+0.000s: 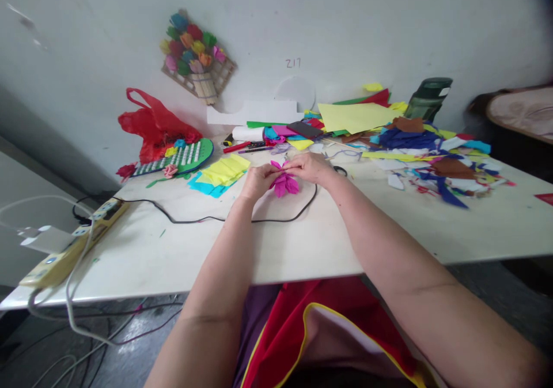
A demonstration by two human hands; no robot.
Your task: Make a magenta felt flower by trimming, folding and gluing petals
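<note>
A magenta paper flower (285, 185) with several petals is held between my two hands, above the middle of the white table (276, 261). On its left side, my left hand (259, 180) pinches it with thumb and fingers. My right hand (310, 168) grips it from the right, and its fingertips meet those of the left at the flower's upper part. Yellow crepe sheets (225, 169) and blue ones (209, 188) lie just left of my left hand. A black cable (199, 219) runs beneath both wrists.
Paper scraps (453, 169) pile up at the right, near a dark green bottle (427, 100). A red plastic bag (153, 123) and green decorated board (201, 154) sit back left. At the left edge lies a power strip (60, 264); pens (237, 147) lie behind my hands.
</note>
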